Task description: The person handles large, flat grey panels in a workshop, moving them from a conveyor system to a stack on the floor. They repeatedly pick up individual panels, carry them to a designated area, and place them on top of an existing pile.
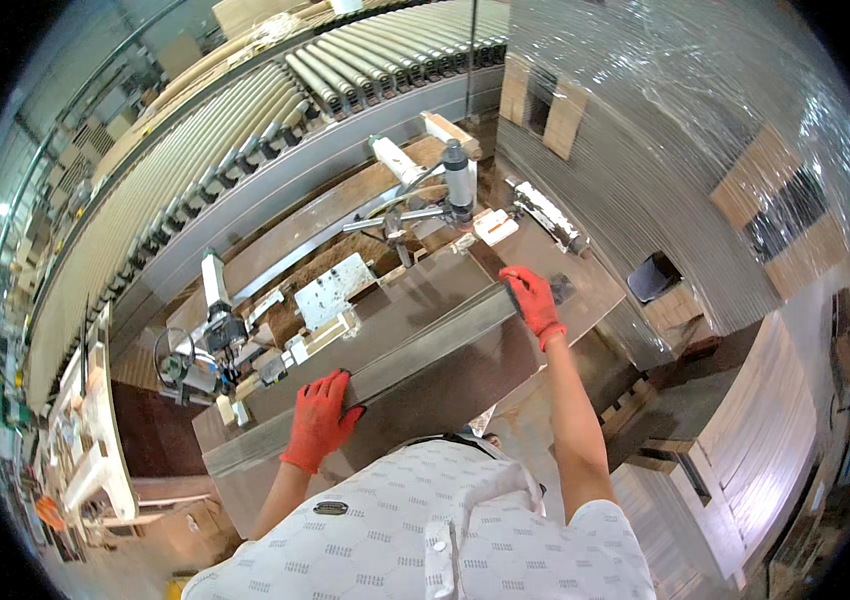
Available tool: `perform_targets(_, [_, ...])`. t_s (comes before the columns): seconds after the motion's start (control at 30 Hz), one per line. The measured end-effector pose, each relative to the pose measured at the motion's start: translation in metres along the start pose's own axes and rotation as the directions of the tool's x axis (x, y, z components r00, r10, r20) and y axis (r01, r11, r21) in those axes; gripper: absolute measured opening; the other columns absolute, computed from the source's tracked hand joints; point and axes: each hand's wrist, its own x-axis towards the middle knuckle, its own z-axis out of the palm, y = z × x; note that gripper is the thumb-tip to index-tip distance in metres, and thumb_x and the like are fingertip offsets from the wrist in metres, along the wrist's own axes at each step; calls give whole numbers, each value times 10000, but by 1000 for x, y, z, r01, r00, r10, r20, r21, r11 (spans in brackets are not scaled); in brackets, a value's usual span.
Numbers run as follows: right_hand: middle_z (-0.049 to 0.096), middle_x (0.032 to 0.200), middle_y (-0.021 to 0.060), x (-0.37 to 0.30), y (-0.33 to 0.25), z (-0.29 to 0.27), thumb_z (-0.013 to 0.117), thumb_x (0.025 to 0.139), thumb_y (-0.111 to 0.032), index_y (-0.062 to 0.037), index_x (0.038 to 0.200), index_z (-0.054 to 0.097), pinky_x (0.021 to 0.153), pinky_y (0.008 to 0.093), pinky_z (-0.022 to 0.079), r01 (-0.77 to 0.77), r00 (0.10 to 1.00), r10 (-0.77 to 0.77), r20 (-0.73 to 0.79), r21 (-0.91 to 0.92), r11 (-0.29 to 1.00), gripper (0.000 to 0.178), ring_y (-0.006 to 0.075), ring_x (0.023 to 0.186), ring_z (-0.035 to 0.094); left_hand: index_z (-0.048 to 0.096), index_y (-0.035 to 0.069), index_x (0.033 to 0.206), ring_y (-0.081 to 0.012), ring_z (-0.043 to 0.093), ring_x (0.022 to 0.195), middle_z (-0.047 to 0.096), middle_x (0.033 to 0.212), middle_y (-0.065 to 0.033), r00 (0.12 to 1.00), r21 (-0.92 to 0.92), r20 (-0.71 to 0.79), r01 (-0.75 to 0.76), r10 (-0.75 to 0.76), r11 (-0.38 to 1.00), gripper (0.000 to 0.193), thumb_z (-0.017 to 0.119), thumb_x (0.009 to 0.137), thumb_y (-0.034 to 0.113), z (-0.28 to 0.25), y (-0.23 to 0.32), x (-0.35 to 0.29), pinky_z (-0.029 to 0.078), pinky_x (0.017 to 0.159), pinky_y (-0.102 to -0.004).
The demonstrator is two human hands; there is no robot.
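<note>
A long, narrow grey-brown board (425, 345) lies crosswise in front of me on the brown worktable (485, 372). My left hand (322, 420), in a red glove with dark fingertips, is closed over the board left of its middle. At the board's right end, my right hand (537, 303), gloved the same way, has its fingers curled round the edge. I cannot tell whether the board is one piece or several laid together. Just beyond it is a machine with a pale metal plate (336, 290) and an upright grey cylinder (458, 180).
A roller conveyor (365, 75) runs along the far side. On the right stands a tall, film-wrapped stack of boards (625, 180) with cardboard pieces. Another pale board stack (760, 430) lies at the lower right. A wooden frame (100, 430) is on the left.
</note>
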Motion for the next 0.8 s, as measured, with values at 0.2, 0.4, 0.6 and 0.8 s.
perform_targets(0.2, [732, 1315, 120, 8, -47, -4, 534, 1106, -309, 20, 1346, 683, 1132, 365, 458, -48, 966, -47, 254, 356, 933, 434, 219, 1277, 645, 597, 90, 1398, -369, 648, 1223, 693, 1323, -133, 973, -54, 117, 206, -199, 977, 707, 886, 776, 263, -1, -10, -10, 500, 1023, -497])
perform_targets(0.4, [753, 1173, 116, 5, 18, 34, 423, 1134, -507, 9, 1173, 731, 1039, 360, 501, -29, 996, -40, 86, 676, 736, 602, 225, 1142, 681, 612, 115, 1357, -381, 703, 1090, 713, 1235, -152, 974, -2, 110, 202, -200, 979, 692, 897, 736, 230, 13, -31, -10, 572, 888, -503])
perform_targets(0.6, [725, 918, 40, 25, 90, 61, 400, 1144, -545, -17, 1018, 745, 883, 365, 513, 13, 859, 316, -402, 635, 772, 644, 197, 852, 656, 618, 100, 1349, -370, 690, 1142, 715, 1249, -142, 951, -67, 174, 270, -255, 961, 687, 901, 736, 229, 5, -28, 3, 551, 964, -500])
perform_targets(0.8, [778, 1137, 55, 7, 70, 55, 415, 1135, -575, -33, 1301, 753, 1046, 357, 471, -79, 942, 307, -135, 801, 593, 660, 190, 1080, 667, 631, 67, 1398, -364, 619, 1283, 697, 1346, -142, 897, -151, -237, 344, -372, 927, 635, 849, 822, 223, -11, -42, -46, 402, 1163, -515])
